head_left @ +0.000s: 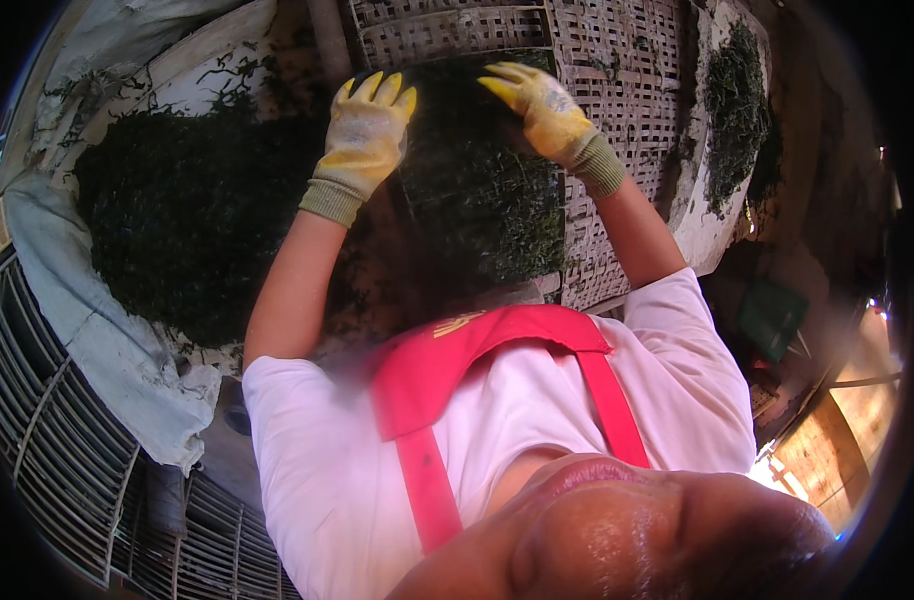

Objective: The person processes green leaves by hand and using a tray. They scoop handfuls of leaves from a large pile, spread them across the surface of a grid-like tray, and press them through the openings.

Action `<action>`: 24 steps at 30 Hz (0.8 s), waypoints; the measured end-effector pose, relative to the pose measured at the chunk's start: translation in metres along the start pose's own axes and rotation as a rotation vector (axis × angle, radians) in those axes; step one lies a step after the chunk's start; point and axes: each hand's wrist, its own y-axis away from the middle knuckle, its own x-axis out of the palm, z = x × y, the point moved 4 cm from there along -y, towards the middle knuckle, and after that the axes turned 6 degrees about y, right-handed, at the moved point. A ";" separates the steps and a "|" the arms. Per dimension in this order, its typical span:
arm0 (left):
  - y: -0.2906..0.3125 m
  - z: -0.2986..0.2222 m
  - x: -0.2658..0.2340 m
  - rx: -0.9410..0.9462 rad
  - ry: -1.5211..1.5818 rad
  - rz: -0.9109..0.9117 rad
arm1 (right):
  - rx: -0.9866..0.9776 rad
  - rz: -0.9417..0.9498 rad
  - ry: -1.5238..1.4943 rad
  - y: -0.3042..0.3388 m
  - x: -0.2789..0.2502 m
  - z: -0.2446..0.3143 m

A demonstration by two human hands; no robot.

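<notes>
Both of my hands wear pale work gloves with yellow fingertips and olive knitted cuffs. My left hand (pixel 370 130) is open, palm down, at the left edge of a dark green leafy layer (pixel 487 200). Nothing shows in its slightly spread fingers. At the upper right of that layer, my right hand (pixel 549 112) is open too, fingers stretched toward the left over the leaves. Whether either hand presses on the leaves, I cannot tell. The layer lies on a woven slatted bamboo rack (pixel 617 130), whose bare lattice shows to the right and at the far end.
A large heap of dark green shredded leaves (pixel 197 210) spreads at the left. White cloth (pixel 107 330) drapes along its outer edge, beside stacked slatted racks (pixel 67 420) at the lower left. More leaves (pixel 737 110) lie on a pale ledge at the right.
</notes>
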 end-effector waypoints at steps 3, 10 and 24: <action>0.000 0.000 -0.006 -0.047 0.070 0.039 | 0.088 -0.086 0.015 0.007 -0.022 -0.024; 0.009 -0.022 -0.001 0.096 0.167 0.025 | 0.047 -0.120 -0.591 0.020 -0.004 -0.030; -0.012 -0.024 0.053 0.148 0.024 -0.032 | 0.168 -0.067 0.384 0.019 0.057 -0.008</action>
